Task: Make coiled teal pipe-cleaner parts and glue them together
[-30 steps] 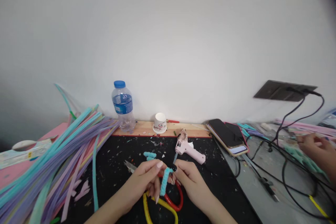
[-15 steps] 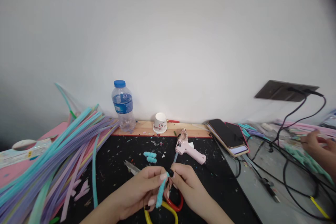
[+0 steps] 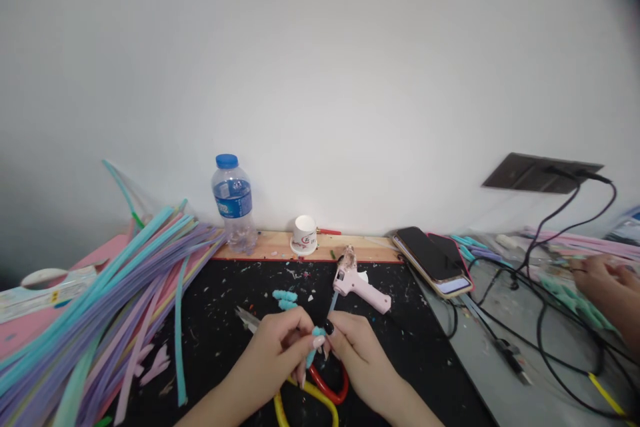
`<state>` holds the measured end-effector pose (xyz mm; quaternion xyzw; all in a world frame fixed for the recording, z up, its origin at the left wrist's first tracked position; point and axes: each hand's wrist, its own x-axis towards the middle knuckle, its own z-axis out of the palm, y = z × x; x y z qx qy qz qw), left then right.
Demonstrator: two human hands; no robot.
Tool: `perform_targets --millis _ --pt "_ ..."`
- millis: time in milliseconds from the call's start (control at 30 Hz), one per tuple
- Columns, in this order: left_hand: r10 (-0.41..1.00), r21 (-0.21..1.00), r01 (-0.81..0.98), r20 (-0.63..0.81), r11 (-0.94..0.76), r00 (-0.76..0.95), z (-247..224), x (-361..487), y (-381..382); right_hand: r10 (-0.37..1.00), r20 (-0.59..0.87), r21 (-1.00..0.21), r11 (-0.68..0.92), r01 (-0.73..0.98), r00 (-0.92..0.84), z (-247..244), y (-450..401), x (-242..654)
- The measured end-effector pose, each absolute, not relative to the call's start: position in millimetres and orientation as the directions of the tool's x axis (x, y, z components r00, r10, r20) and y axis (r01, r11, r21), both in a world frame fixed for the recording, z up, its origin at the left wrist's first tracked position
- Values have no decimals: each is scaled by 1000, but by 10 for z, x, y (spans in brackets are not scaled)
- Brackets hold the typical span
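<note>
My left hand (image 3: 280, 350) pinches a short turquoise pipe cleaner (image 3: 319, 331) between thumb and fingers. My right hand (image 3: 361, 350), with a dark thumbnail, closes on the same piece from the other side. Part of the piece is hidden behind the fingers. Under both hands lie scissors (image 3: 327, 401) with yellow and red handles, the blades pointing to the left. Just beyond my left hand, coiled turquoise pipe cleaner pieces (image 3: 285, 297) rest on the black mat (image 3: 400, 360). A pink glue gun (image 3: 367, 292) lies beyond my right hand.
Many pastel pipe cleaners (image 3: 125, 293) are heaped at left. A bottle (image 3: 233, 200) and paper cup (image 3: 304, 235) stand by the wall. At right lie phones (image 3: 430, 257), black cables (image 3: 543, 340) and a co-worker's hand (image 3: 607, 283). A socket plate (image 3: 530, 175) is on the wall.
The turquoise piece has turned and bunched up between my fingers; less of it hangs down. My left hand has shifted slightly to the right, its fingers curled more.
</note>
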<state>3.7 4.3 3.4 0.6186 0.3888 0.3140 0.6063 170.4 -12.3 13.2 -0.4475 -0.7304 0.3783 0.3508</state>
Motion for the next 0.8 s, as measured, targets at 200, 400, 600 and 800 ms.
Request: perform_targets --millis 200,400,600,800 --pt "812 995 99 -79 26 578 25 30 81 947 122 -926 216 309 -296 90 -66 1715" --pt "836 993 122 -61 -7 545 24 43 62 944 122 -899 236 368 -307 111 -69 1710" --pt "892 929 302 58 -212 448 84 39 22 930 168 -796 324 511 -328 134 -111 1685" --pt "848 799 432 173 -418 500 125 21 -8 918 161 -708 362 606 -361 132 -158 1648"
